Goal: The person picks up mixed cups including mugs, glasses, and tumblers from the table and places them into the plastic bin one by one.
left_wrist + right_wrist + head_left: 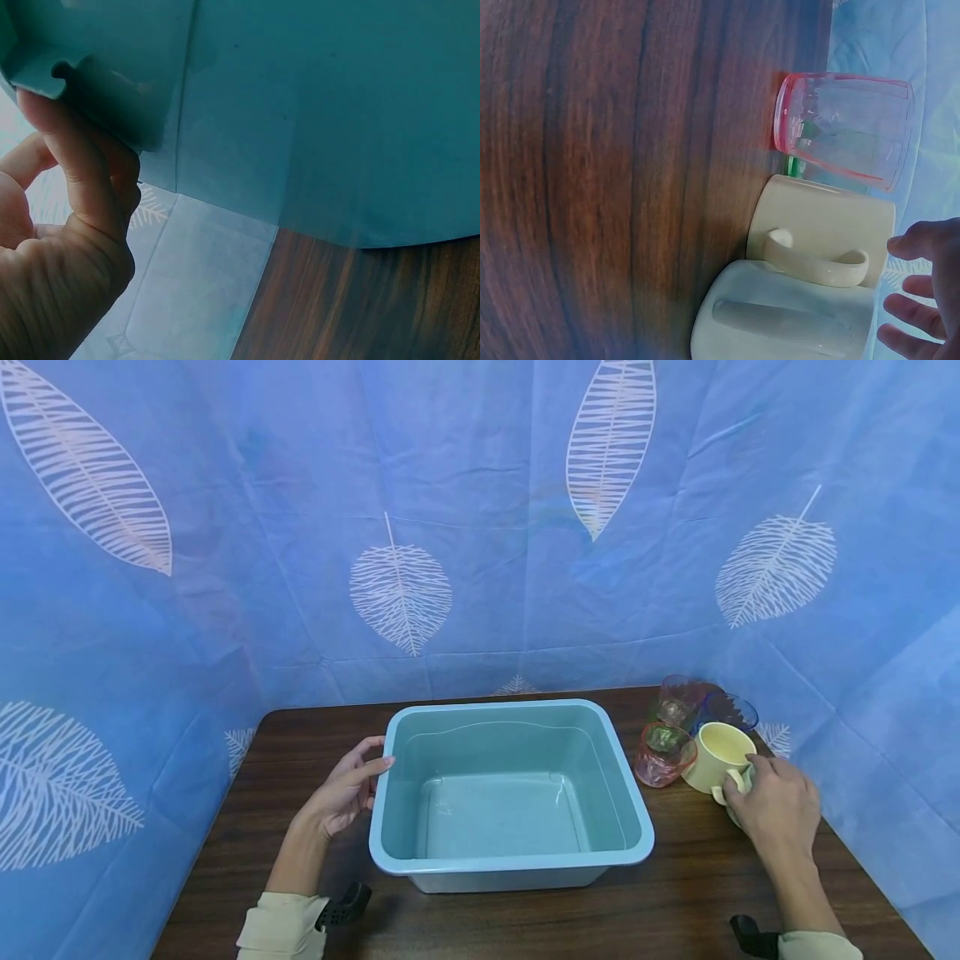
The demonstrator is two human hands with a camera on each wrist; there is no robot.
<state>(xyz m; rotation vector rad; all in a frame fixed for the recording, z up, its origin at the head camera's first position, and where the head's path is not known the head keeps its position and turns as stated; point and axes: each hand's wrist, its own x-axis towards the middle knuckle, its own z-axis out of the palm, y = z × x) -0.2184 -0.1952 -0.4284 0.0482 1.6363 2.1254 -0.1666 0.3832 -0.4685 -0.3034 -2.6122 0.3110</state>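
A light blue plastic basin (517,864) sits upright on the table. My left hand (347,789) grips its left rim, thumb over the edge; in the left wrist view bent fingers (90,172) reach under the rim. Over at the right, my right hand (780,806) hovers at a pale yellow mug (701,768) and a pale green mug (780,322) standing beside it. Its fingers are spread above the mugs' rims in the right wrist view, and whether they touch is unclear. In the head view this hand mostly hides the green mug.
Left of the yellow mug stands a pink-rimmed clear glass (663,760). Behind are a reddish glass (675,693) and a blue glass bowl or cup (731,710). The dark wooden table (315,860) borders a blue leaf-print cloth (480,593) at the back and sides.
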